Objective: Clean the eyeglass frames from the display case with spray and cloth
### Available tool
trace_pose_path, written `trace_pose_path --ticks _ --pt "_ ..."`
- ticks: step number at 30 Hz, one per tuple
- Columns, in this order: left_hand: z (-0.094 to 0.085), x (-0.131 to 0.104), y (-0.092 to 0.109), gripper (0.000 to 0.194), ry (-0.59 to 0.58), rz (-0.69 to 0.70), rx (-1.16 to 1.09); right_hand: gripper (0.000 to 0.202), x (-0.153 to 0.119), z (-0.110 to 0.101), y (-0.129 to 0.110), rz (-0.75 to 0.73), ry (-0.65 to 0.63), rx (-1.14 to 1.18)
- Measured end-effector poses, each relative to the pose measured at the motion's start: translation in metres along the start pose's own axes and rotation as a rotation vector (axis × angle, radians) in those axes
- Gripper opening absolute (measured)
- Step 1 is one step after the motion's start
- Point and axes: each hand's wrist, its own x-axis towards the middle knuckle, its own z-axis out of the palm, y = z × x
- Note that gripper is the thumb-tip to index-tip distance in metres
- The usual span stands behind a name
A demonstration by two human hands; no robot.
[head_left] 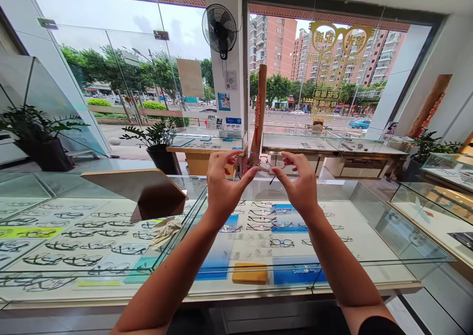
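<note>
A thin-rimmed pair of eyeglasses [263, 158] is held up between my two hands, above the glass display case. My left hand [226, 180] pinches one side of the frame with thumb and fingers. The other side is gripped by my right hand [298, 180], and a dark temple tip hangs below its thumb. Both arms reach out over the glass top. The lenses are hard to make out against the background.
The glass display case [365, 262] holds rows of eyeglasses and a yellow-brown block [250, 274]. On its top at left stand a tilted mirror board [140, 189] and a crumpled cloth [166, 232]. Beyond are potted plants [162, 148], a wooden post [260, 98] and further showcases [303, 143].
</note>
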Motion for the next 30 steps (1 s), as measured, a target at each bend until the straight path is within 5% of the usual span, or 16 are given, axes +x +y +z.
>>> trace_pose_path --ticks 8,12,16,23,30 --pt "0.007 -0.014 -0.014 0.044 -0.012 -0.088 -0.039 0.047 -0.009 0.004 -0.003 -0.026 0.051 -0.035" --pt "0.006 -0.043 -0.027 0.047 0.034 -0.04 -0.045 0.046 -0.037 0.007 0.011 0.231 0.089 0.193" --pt "0.003 -0.087 -0.038 0.048 0.065 0.019 -0.042 0.042 -0.079 0.011 0.023 0.504 -0.004 0.405" --pt "-0.001 -0.15 -0.051 0.055 0.072 -0.021 -0.035 0.037 -0.129 0.016 0.024 0.633 -0.051 0.433" --pt "-0.004 -0.168 -0.059 0.055 0.037 -0.078 -0.029 0.038 -0.143 0.02 0.02 0.722 -0.117 0.521"
